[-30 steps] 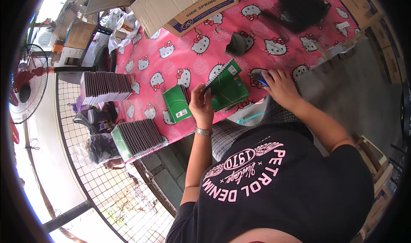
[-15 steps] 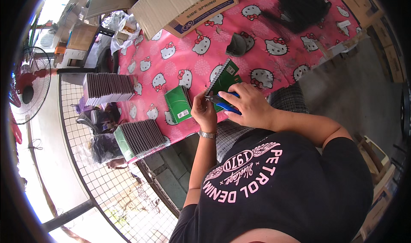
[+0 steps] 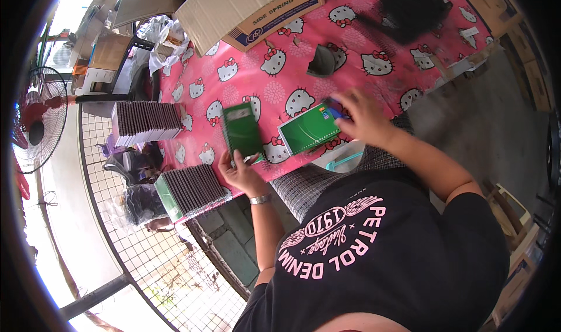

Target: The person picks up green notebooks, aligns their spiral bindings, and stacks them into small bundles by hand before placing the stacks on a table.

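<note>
My left hand (image 3: 238,173) is closed on the lower end of a green spiral notebook (image 3: 241,124), tilted up over the table. Below it, near the table's edge, a sliver of another green cover shows. My right hand (image 3: 365,118), smeared by motion, has its fingers around blue-handled cutting pliers (image 3: 335,110), mostly hidden by the hand. Beside the pliers, a green notepad (image 3: 307,130) lies with a row of holes along its near edge and no wire visible in it.
Two stacks of spiral notebooks, a far one (image 3: 146,121) and a near one (image 3: 190,189), stand at the left. An open cardboard box (image 3: 274,16), a dark grey curved piece (image 3: 321,62) and a heap of black wire spirals (image 3: 412,13) lie on the pink patterned tablecloth (image 3: 257,69).
My hands have moved apart. The left has gone left and raised a spiral notebook; the right has drawn back rightward with the pliers. The other notepad now lies flatter, its holed edge toward me.
</note>
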Motion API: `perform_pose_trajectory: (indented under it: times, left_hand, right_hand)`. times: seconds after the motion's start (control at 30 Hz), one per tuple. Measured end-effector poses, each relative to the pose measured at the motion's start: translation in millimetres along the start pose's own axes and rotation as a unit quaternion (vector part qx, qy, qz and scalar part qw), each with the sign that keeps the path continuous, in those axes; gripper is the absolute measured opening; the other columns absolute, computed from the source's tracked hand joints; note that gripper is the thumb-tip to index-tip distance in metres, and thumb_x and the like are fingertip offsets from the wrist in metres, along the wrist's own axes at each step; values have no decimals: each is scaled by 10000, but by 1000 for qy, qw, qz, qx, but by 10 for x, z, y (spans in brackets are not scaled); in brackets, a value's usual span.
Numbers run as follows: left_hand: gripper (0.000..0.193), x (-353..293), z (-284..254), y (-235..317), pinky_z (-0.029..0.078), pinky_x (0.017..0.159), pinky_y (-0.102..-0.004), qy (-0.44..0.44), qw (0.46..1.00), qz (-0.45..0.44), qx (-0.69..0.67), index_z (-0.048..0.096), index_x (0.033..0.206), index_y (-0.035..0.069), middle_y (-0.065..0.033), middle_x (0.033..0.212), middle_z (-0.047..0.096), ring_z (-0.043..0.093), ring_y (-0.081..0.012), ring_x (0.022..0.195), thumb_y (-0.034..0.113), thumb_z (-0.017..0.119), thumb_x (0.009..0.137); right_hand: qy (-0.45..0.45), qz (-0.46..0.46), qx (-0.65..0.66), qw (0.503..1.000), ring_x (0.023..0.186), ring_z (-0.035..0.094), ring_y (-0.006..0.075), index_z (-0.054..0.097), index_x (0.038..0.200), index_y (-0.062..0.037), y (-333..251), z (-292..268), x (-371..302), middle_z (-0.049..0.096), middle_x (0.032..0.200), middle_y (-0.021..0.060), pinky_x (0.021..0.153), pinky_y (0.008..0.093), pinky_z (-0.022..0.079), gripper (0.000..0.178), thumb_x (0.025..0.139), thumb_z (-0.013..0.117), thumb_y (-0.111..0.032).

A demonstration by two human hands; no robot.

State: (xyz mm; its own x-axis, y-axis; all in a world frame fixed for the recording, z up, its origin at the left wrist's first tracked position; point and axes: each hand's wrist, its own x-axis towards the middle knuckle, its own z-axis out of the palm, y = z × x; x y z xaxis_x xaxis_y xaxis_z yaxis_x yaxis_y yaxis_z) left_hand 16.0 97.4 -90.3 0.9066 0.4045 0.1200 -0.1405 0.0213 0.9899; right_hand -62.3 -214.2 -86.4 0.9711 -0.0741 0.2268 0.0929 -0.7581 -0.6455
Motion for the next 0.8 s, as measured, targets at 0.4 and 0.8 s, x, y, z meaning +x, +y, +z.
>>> perform_pose_trajectory:
  times: [0.4, 0.8]
  left_hand:
    - [376, 40, 64, -30, 467, 914, -447, -182, 820, 320, 438, 647, 1115, 80, -128, 1083, 616, 580, -325, 1060, 105, 759, 757]
    - [259, -351, 691, 355, 539, 721, -381, -567, 654, 333, 375, 643, 1061, 92, -84, 971, 666, 646, -282, 851, 57, 658, 805]
  right_hand:
    - [96, 34, -274, 956, 1066, 573, 328, 635, 1093, -65, 1489, -294, 950, 600, 1125, 121, 906, 452, 476, 306, 855, 675, -254]
    - [-14, 72, -173, 982, 1035, 609, 363, 649, 1124, -63, 1378, -302, 1082, 636, 1095, 168, 873, 464, 510, 361, 856, 694, -301]
